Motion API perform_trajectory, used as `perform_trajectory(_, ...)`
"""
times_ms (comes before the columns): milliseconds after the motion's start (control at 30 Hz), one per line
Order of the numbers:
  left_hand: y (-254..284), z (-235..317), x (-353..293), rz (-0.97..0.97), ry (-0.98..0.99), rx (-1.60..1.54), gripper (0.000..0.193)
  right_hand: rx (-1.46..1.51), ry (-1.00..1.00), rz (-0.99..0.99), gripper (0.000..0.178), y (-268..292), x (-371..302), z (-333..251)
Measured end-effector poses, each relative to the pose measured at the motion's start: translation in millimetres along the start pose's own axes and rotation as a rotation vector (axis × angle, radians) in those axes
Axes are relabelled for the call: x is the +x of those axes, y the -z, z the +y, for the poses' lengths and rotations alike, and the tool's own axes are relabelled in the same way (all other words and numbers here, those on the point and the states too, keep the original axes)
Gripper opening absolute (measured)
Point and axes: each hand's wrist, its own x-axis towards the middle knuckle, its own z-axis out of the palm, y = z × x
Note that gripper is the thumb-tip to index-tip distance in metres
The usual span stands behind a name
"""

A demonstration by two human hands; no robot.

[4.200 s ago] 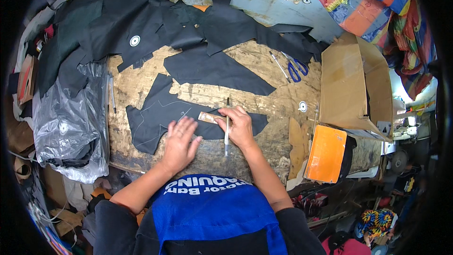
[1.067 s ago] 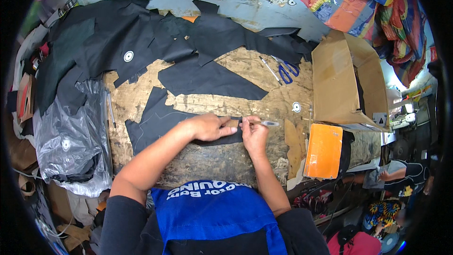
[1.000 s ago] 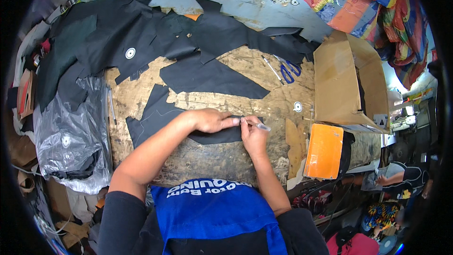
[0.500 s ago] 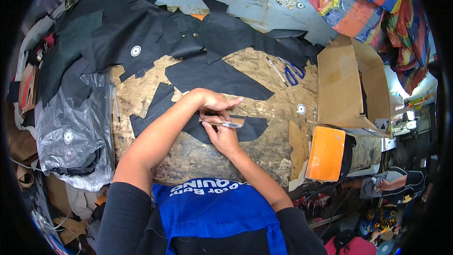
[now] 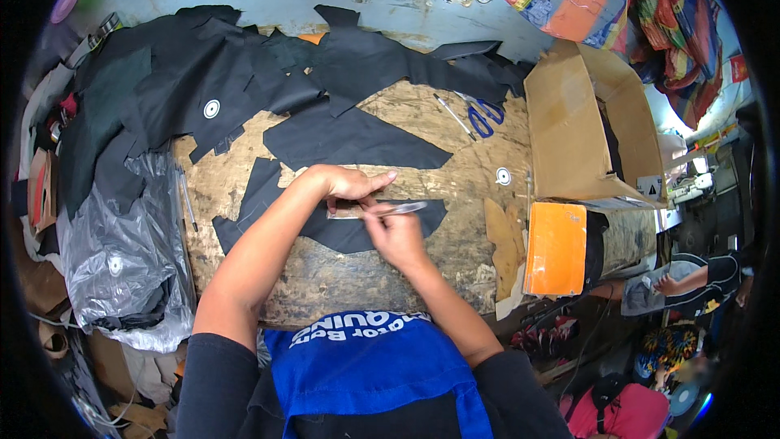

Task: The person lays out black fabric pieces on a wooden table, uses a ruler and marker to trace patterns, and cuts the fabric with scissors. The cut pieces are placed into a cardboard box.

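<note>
A pen point(image 5: 406, 208) lies slanted in my right hand point(image 5: 396, 236), whose fingers are closed round it. It is over a black sheet piece point(image 5: 345, 237), which looks like leather, on the worn wooden table point(image 5: 292, 284). My left hand point(image 5: 345, 183) is at the piece's far edge, its thumb side stretched out to the right. Its other fingers are partly hidden and seem to press on a small brownish strip point(image 5: 344, 214) lying on the black piece. A larger black cut piece point(image 5: 357, 138) lies just beyond my left hand.
Black sheets point(image 5: 268, 65) pile along the back. Blue-handled scissors point(image 5: 486, 118) and another pen point(image 5: 455, 116) lie at the right. A cardboard box point(image 5: 569, 122) and an orange box point(image 5: 556, 249) stand at the right edge. Clear plastic point(image 5: 122, 252) covers the left side; a co-worker's arm point(image 5: 682, 280) shows far right.
My right hand has turned the pen, so its free end points further up and right, and the hand has drawn slightly away from my left hand. The whole view has shifted a little.
</note>
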Motion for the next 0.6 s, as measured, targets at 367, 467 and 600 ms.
perform_trajectory(367, -9, -8, -5, 0.082, -0.018, 0.099, 0.073, 0.357, -0.262, -0.14, 0.008, 8, -11, 14)
perform_trajectory(467, -7, -7, 0, 0.171, -0.05, -0.048, 0.079, 0.267, -0.008, -0.139, 0.009, -25, -2, 5)
perform_trajectory(600, -7, -2, 0, 0.16, -0.011, -0.028, 0.076, 0.049, 0.156, -0.058, 0.011, -27, 2, 1)
